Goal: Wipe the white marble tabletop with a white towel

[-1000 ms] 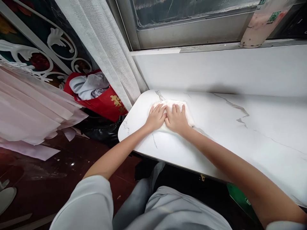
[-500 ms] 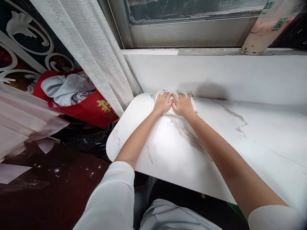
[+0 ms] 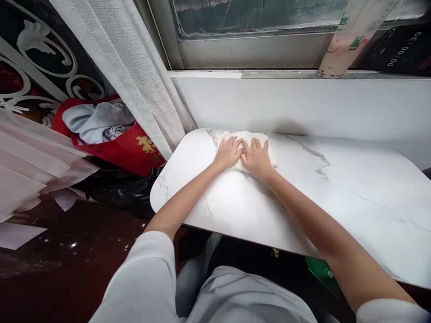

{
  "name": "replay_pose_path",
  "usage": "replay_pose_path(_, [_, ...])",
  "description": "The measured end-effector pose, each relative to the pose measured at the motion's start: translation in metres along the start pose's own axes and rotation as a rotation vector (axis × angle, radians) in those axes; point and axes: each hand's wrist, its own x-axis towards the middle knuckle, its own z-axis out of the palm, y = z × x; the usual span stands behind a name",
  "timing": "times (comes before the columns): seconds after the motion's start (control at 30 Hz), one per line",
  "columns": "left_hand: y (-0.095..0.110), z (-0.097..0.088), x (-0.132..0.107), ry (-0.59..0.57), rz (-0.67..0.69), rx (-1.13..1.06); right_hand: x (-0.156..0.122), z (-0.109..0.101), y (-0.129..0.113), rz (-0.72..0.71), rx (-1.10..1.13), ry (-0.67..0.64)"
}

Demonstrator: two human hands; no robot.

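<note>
A white cloth [image 3: 247, 136] lies spread on the marble-patterned white tabletop [image 3: 357, 179], close to its back edge by the wall. My left hand [image 3: 229, 153] presses on the cloth's left part, palm down and open, with its fingers stretched forward. Beside it, my right hand [image 3: 256, 157] rests open on the cloth's right part, fingers spread. The thumbs meet or nearly meet in the middle. Both hands cover much of the cloth's near side.
On the window ledge stand a cup with a pink drink [image 3: 340, 54] and a dark phone [image 3: 400, 51] showing a timer. Left of the table hang a pale curtain [image 3: 134, 67] and a red bag [image 3: 124, 154] stuffed with grey fabric. Below lies black plastic [image 3: 124, 195].
My hands have drawn slightly back from the wall, and their fingers look flatter and more spread on the cloth. The view has shifted, bringing the phone's timer and more tabletop into sight.
</note>
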Motion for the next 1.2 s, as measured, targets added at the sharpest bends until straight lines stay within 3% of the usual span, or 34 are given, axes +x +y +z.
replay_pose_path(0.4, [0.07, 0.003, -0.144, 0.016, 0.099, 0.059, -0.153, -0.044, -0.016, -0.116, -0.049, 0.08])
replay_pose_path(0.5, [0.087, 0.004, -0.17, 0.032, 0.133, 0.069, -0.183, -0.055, -0.016, -0.138, -0.051, 0.099])
replay_pose_path(0.6, [0.099, 0.005, -0.181, 0.029, 0.157, 0.081, -0.199, -0.061, -0.013, -0.14, -0.062, 0.11])
replay_pose_path(0.8, [0.106, 0.005, -0.174, -0.007, 0.139, 0.093, -0.195, -0.061, -0.003, -0.159, -0.065, 0.092])
replay_pose_path(0.93, [0.107, 0.012, -0.151, -0.01, 0.12, 0.087, -0.178, -0.055, 0.011, -0.145, -0.075, 0.043])
replay_pose_path(1.03, [0.105, 0.019, -0.119, -0.009, 0.097, 0.075, -0.153, -0.049, 0.028, -0.1, -0.093, -0.018])
replay_pose_path(1.2, [0.097, 0.029, -0.042, -0.002, 0.103, 0.049, -0.095, -0.035, 0.06, 0.0, -0.081, -0.069])
